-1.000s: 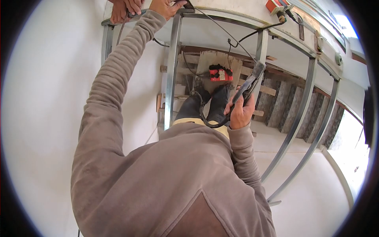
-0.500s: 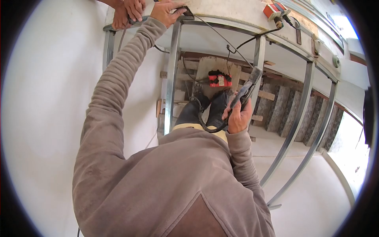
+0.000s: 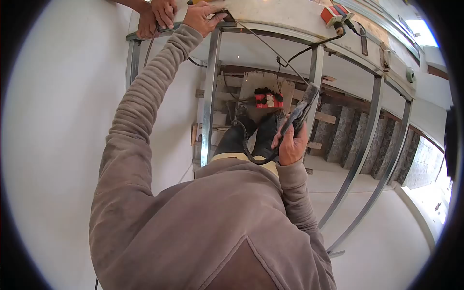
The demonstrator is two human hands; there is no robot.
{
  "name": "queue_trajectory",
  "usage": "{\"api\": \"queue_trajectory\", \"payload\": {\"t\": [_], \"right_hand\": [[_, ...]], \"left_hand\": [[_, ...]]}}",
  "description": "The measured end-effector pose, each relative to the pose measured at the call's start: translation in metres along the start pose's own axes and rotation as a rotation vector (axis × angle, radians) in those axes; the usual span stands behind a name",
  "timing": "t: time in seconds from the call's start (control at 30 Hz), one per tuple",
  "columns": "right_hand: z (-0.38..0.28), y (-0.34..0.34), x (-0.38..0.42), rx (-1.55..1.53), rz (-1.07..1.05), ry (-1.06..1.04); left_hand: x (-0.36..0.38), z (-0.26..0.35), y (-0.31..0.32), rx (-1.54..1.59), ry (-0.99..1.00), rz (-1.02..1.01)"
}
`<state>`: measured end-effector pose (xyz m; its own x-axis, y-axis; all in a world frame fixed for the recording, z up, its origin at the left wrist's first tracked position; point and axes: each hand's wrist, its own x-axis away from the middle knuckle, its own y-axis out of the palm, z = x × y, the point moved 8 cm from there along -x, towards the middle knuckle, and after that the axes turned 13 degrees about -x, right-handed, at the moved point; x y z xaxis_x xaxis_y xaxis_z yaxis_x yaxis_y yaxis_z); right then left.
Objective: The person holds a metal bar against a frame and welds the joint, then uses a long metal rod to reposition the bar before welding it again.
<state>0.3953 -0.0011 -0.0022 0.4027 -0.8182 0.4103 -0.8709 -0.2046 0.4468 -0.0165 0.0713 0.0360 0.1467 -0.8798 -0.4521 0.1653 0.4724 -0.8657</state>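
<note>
My right hand (image 3: 293,145) is wrapped round a welding electrode holder (image 3: 302,108). From its jaws a long thin welding rod (image 3: 270,47) slants up and left to the metal top rail (image 3: 270,32). The rod's tip is close to my left hand (image 3: 202,18), which pinches a small dark flat piece (image 3: 229,17) at the rail, above an upright bar (image 3: 210,96). My fingers cover part of that piece. A dark cable (image 3: 261,159) loops from the holder past my legs.
Another person's hands (image 3: 163,13) rest at the rail's left end. A red power box (image 3: 338,14) with plugged cables stands on the ledge at upper right. Below are a red box (image 3: 268,100), wooden planks (image 3: 325,117) and stairs (image 3: 343,130). Curved metal bars (image 3: 360,157) run down right.
Small orange specks like sparks now show below the rail. The dark flat piece has tilted and shows less of its face. Both my hands have barely moved.
</note>
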Motion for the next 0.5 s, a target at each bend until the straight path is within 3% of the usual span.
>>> {"api": "queue_trajectory", "payload": {"t": [0.43, 0.5], "right_hand": [[-0.001, 0.003, 0.000, 0.058, -0.010, -0.005], [-0.025, 0.016, 0.001, 0.235, -0.067, -0.296]], "left_hand": [[-0.008, 0.020, -0.015, 0.076, 0.003, -0.002], [-0.007, 0.014, -0.009, 0.107, 0.010, 0.002]]}}
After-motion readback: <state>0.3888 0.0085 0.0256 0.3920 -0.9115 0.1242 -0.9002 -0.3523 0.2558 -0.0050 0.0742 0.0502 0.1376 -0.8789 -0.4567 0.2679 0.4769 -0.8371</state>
